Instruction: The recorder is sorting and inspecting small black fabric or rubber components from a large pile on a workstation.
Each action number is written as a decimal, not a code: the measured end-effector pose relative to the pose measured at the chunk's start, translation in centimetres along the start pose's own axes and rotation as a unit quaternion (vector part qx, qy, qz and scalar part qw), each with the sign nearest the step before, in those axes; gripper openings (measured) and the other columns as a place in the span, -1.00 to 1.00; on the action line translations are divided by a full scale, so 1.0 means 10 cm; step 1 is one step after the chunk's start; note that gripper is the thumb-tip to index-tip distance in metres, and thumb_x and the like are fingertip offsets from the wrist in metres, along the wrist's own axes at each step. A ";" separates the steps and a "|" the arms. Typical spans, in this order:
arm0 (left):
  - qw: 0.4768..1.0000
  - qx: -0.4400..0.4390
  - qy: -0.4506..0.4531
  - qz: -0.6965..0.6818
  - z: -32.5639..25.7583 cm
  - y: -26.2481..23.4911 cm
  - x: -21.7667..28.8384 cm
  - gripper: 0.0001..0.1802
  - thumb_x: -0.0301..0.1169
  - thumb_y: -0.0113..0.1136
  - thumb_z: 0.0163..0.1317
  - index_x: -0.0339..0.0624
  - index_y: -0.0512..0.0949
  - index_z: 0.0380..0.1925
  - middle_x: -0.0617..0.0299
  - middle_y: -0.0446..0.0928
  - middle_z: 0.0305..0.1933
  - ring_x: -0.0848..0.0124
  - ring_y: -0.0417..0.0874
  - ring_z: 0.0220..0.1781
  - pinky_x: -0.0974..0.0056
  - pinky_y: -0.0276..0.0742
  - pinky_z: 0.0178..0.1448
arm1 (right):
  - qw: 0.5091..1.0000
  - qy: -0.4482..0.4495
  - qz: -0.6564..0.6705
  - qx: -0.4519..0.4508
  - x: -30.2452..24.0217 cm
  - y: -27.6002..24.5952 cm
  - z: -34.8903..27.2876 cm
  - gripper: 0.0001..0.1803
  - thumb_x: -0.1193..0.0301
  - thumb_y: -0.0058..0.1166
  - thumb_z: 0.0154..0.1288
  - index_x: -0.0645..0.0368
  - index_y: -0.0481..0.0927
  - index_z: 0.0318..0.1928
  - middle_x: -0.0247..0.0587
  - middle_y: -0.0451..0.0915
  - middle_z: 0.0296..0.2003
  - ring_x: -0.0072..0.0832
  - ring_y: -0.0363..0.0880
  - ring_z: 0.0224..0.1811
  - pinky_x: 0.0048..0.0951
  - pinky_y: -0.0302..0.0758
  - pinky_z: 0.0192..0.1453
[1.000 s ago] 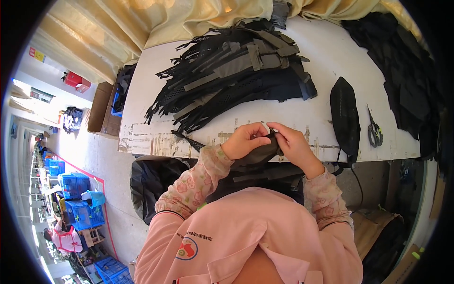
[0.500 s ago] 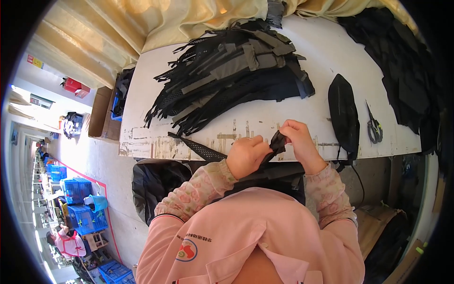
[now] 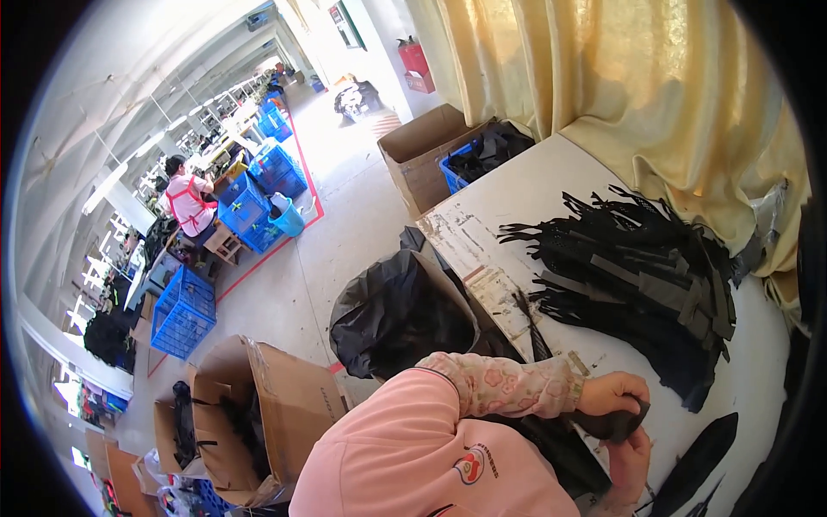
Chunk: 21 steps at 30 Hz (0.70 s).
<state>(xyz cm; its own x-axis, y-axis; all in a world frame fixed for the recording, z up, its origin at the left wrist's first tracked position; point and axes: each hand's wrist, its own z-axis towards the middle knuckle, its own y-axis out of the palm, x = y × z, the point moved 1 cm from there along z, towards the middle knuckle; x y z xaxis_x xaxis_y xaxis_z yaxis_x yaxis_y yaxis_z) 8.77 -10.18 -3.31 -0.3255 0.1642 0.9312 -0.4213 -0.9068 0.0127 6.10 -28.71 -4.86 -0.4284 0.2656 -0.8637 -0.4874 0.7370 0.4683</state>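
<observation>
Near the table's edge, my left hand (image 3: 610, 394) is closed on a dark fabric piece (image 3: 610, 425), fingers bent over its top. Below it, my right hand (image 3: 631, 458) pinches the same piece from the underside. A black mesh strip (image 3: 534, 332) lies across the table edge beside my left sleeve; whether it joins the held piece is hidden. Beyond my hands a large heap of black mesh and fabric strips (image 3: 637, 284) is spread on the white table (image 3: 465, 224). A long black pointed fabric piece (image 3: 698, 465) rests nearest my right hand.
A black-lined bin (image 3: 405, 314) stands left of the table. Cardboard boxes (image 3: 289, 414) with dark material are at lower left. Another carton (image 3: 413, 159) and a blue crate (image 3: 451, 175) adjoin the table's far corner. A person (image 3: 185, 202) sits among blue crates (image 3: 245, 211) farther off.
The view has swung to the left, bringing the workshop floor and boxes into sight. Both hands still hold the dark fabric, which now shows as a broader piece between them.
</observation>
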 end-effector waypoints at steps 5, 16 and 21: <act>0.995 0.031 0.050 0.079 0.07 -0.06 0.01 -0.88 -0.56 0.12 0.15 -0.26 0.52 -0.28 0.10 0.48 -0.27 0.19 0.51 -0.19 0.22 0.42 -0.07 | 0.990 -0.018 0.122 0.071 -0.15 0.17 0.07 -0.68 0.47 0.08 0.24 0.26 0.44 0.01 -0.27 0.57 -0.18 -0.51 0.57 -0.28 -0.51 0.50 -0.29; 0.977 -0.006 -0.098 0.190 0.11 -0.04 0.11 -0.54 -0.19 0.33 -0.10 -0.29 0.59 -0.24 -0.10 0.58 -0.31 0.10 0.61 -0.19 0.15 0.50 -0.10 | 0.927 -0.129 -0.213 0.281 -0.26 0.04 0.01 -0.85 0.57 0.03 0.28 0.12 0.33 -0.27 -0.45 0.31 -0.46 -0.72 0.33 -0.43 -0.68 0.39 -0.40; 0.930 -0.042 -0.362 0.051 0.09 -0.24 0.17 -0.60 -0.21 0.36 -0.03 -0.26 0.63 -0.25 0.17 0.63 -0.37 0.42 0.59 -0.35 0.28 0.51 -0.21 | 0.865 -0.208 -0.417 0.186 -0.20 0.18 0.15 -0.87 0.49 0.08 0.26 0.26 0.50 -0.21 -0.35 0.52 -0.37 -0.61 0.45 -0.33 -0.51 0.43 -0.21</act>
<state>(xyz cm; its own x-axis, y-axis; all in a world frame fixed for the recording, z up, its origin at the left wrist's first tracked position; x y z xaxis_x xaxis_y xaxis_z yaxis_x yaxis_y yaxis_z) 9.96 -8.09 -1.39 0.2753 -0.2534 0.9273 -0.4944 -0.8646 -0.0895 7.23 -26.95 -2.53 0.3020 -0.3106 -0.9013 -0.1830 0.9090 -0.3746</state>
